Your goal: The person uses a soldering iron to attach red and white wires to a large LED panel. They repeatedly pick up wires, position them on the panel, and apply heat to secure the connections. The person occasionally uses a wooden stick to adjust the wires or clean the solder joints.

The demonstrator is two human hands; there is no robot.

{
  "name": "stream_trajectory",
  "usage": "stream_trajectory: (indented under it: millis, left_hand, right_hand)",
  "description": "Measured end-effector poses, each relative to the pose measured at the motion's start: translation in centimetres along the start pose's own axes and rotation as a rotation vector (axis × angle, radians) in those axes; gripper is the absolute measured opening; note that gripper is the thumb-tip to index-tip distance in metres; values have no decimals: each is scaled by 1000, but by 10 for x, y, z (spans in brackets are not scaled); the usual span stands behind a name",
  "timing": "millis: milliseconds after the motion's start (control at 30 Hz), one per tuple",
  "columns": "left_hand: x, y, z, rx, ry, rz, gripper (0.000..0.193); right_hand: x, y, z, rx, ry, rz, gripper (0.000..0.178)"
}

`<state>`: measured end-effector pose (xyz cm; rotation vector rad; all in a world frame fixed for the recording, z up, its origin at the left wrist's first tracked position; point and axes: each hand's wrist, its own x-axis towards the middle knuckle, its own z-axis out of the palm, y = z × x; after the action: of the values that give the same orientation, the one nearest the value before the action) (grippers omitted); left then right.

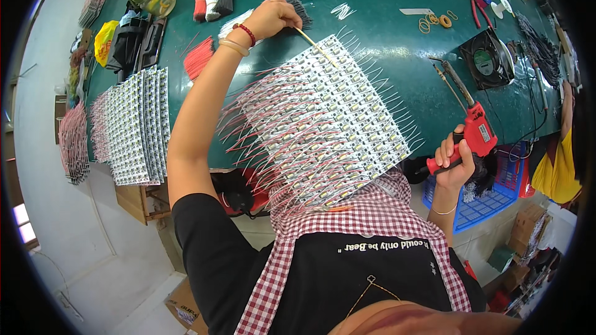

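Note:
My left hand [271, 17] pinches a thin tan stick [315, 45] near the far corner of a large panel of small circuit boards [363, 108]. The stick slants down to the right, and its tip lies over the panel's upper rows. Rows of red and white wires [279, 130] cover the panel's left part, and white wire ends stick out past its right edge. The panel lies tilted at the table's front edge, partly over my checked apron [347, 223]. To the right, my right hand [453, 160] grips a red soldering gun [479, 130], its tip pointing up and left, apart from the panel.
Finished-looking stacked panels [136, 127] stand at left. Red wires [198, 58] and dark wires [299, 11] lie beside my left hand. A black fan [485, 60], pliers [478, 9] and tape roll [445, 21] lie right on the green table [385, 0]. A blue basket [481, 211] sits below.

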<state>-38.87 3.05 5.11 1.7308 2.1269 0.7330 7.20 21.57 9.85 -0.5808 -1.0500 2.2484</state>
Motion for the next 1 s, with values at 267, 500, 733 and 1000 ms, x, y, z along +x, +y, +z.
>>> stream_trajectory:
  millis: [267,500,733,1000]
  left_hand:
    - [-2,2,4,-9,5,4,13]
    - [1,8,9,11,-1,55,13]
    - [3,12,17,-22,-13,65,13]
    - [2,14,16,-10,6,76,12]
  right_hand:
    - [0,2,-1,16,-14,2,27]
    - [-1,3,-2,13,-9,-2,28]
    - [-1,4,-2,18,-17,0,28]
    - [0,6,-3,27,-22,-1,27]
